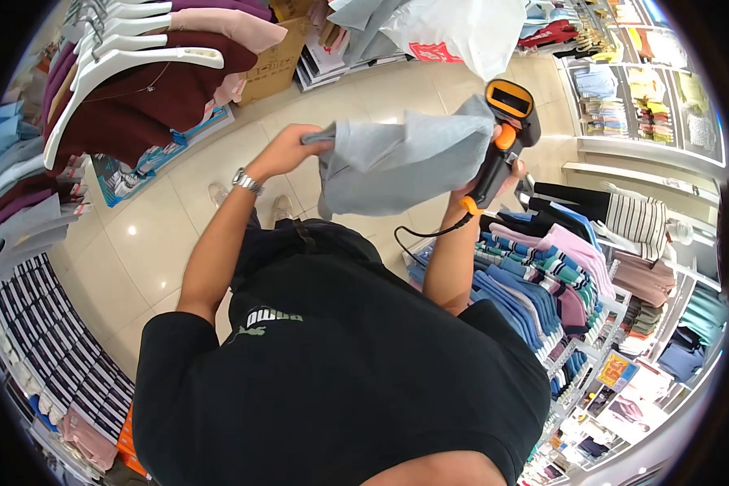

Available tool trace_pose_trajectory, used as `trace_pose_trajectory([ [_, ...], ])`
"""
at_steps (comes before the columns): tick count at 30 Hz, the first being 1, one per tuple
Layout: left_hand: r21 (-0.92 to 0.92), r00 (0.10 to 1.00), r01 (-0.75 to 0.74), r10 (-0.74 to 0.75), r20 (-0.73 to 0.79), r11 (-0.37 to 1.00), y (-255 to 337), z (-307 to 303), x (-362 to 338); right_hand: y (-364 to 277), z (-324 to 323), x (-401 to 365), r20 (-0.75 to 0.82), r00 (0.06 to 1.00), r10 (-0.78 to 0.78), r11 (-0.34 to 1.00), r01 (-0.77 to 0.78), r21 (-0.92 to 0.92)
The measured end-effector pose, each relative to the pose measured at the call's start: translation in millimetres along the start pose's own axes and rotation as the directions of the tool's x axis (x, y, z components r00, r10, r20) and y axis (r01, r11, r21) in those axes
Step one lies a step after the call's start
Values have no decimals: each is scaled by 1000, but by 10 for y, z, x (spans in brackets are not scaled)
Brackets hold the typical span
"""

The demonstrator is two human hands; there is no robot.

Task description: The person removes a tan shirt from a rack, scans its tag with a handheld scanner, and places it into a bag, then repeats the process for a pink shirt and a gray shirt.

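Grey garment [397,162], held up in the air at chest height in front of the person, spread between the two hands above the tiled floor [154,235]. The left hand [287,152], with a metal wristwatch [247,181] on its wrist, has its fingers closed on the garment's left upper edge, bunching the cloth. The right hand [498,180] has its fingers wrapped around the grip of a black-and-orange barcode scanner [506,121], whose head stands just above the garment's right corner. The cloth lies against the scanner and this hand, but whether the fingers also pinch the cloth cannot be told. A black cable [425,233] hangs from the foot of the scanner and loops below the garment. The person's black T-shirt [340,364] fills the lower centre, and a pair of shoes [219,193] shows on the floor beneath the left forearm. To the right, just beside the right arm, is a rack of striped and plain polo shirts [543,275]. To the upper left are maroon tops on white hangers [154,89], with a cardboard box [275,61] behind them. At the top, above the garment, is a white plastic bag [454,28]. At the far right are wall shelves of folded clothes [624,105].
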State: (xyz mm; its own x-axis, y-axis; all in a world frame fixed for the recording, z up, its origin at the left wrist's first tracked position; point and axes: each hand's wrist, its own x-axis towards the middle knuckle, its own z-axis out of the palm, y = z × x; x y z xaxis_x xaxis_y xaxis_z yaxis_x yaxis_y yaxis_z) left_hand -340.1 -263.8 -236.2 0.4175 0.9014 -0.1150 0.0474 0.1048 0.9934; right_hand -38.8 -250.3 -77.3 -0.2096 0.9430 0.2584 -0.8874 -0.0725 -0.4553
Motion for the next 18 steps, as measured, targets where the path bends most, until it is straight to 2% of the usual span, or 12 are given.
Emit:
trace_pose_trajectory([
  [1,19,998,50,-49,-46,999,56,-83,-64,-112,-176,-56,49,998,-46,998,48,-43],
  [2,15,995,39,-38,-95,999,121,-168,-124,-245,-378,-114,94,995,-28,997,34,-62],
  [4,13,981,18,-15,-194,1000,376,-337,-242,-286,-424,-178,82,994,-75,974,91,-209],
  [6,-13,960,-26,22,-281,1000,762,-380,-328,-274,-553,-307,-1,998,-58,976,57,-211],
  [7,-25,946,-49,38,-321,998,924,-402,-351,-253,-680,-361,15,1000,-20,980,22,-196],
  [8,61,946,-78,93,-309,995,1027,-453,-339,-193,-808,-424,-44,998,-47,967,35,-253],
  [10,230,944,-134,195,-267,964,1196,-535,-310,-80,-1096,-593,-199,979,43,948,-102,-301],
  [12,295,943,-186,255,-212,937,1429,-521,-290,89,-1331,-724,-297,950,92,893,-211,-397],
  [13,354,939,-209,288,-186,911,1553,-504,-282,203,-1243,-745,-369,925,89,869,-253,-425],
  [15,495,931,-258,351,-103,830,1770,-500,-266,385,-1298,-806,-436,888,148,800,-366,-475],
  [18,564,940,-264,341,-33,782,2017,-453,-251,647,-1342,-823,-459,860,225,666,-479,-571],
])
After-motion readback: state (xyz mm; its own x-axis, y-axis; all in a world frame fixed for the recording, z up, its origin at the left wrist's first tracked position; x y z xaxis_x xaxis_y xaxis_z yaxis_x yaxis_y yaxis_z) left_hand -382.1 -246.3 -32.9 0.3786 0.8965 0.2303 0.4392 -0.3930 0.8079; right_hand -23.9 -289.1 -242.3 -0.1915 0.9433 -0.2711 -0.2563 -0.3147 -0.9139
